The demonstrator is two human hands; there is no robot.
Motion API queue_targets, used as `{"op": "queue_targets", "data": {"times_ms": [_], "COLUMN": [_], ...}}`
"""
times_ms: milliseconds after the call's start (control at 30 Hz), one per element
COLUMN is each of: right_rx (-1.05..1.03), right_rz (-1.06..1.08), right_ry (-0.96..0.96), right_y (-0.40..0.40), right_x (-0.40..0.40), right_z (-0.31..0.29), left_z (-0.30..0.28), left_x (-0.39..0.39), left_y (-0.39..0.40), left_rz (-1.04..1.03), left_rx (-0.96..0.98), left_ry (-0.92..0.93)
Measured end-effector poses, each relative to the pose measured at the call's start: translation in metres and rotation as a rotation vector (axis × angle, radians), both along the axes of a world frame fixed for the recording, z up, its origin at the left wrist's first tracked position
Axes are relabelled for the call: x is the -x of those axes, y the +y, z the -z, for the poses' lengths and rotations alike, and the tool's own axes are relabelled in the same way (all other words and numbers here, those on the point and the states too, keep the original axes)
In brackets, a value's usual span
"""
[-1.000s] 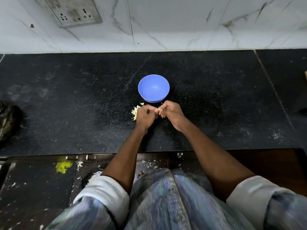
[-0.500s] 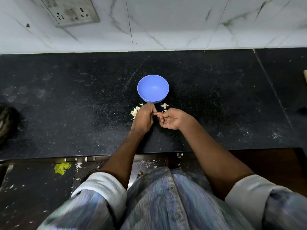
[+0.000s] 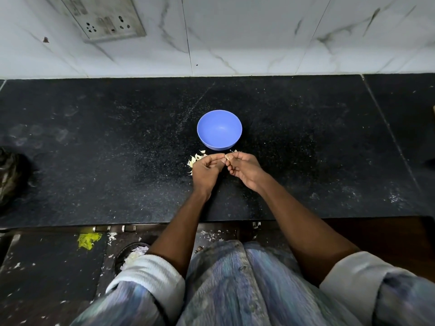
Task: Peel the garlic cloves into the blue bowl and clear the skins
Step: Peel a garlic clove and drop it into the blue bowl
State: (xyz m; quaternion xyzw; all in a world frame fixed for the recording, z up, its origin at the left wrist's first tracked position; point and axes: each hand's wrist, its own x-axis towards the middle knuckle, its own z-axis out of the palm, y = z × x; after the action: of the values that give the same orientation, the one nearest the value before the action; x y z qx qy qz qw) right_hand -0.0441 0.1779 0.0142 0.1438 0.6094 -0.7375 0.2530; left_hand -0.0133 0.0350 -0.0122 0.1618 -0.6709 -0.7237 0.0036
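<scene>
Garlic clove (image 3: pixel 227 157) being pinched between the fingertips of both hands just in front of the blue bowl (image 3: pixel 219 129), which is standing on the black worktop (image 3: pixel 94 161). Half a second ago the right hand (image 3: pixel 244 169) was lying palm-up beside the left hand (image 3: pixel 207 169); now it is turning back in, and both thumbs are meeting on the clove, so a fresh strip of skin is probably being worked loose and peeling is judged to be in progress. Both hands are curling around the one clove. Loose skins (image 3: pixel 195 158) are lying on the worktop at the bowl's near-left side, with a few more flakes (image 3: pixel 234 151) at its near-right side, all awaiting clearing. The bowl is showing no cloves inside.
</scene>
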Motion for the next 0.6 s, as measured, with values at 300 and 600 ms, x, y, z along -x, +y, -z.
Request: {"op": "queue_targets", "data": {"times_ms": [300, 600], "right_rx": [-0.173, -0.3], "right_rz": [-0.043, -0.047], "right_ry": [0.122, 0.242], "right_y": [-0.0039, -0.0035], "right_x": [-0.0005, -0.0019], "right_z": [-0.0003, -0.0037], "left_z": [-0.0069, -0.0108], "left_x": [-0.0055, -0.0073], "left_y": [-0.0027, 0.0005], "left_rz": [-0.055, -0.046], "left_rx": [0.404, 0.573], "left_ry": [0.194, 0.22]}}
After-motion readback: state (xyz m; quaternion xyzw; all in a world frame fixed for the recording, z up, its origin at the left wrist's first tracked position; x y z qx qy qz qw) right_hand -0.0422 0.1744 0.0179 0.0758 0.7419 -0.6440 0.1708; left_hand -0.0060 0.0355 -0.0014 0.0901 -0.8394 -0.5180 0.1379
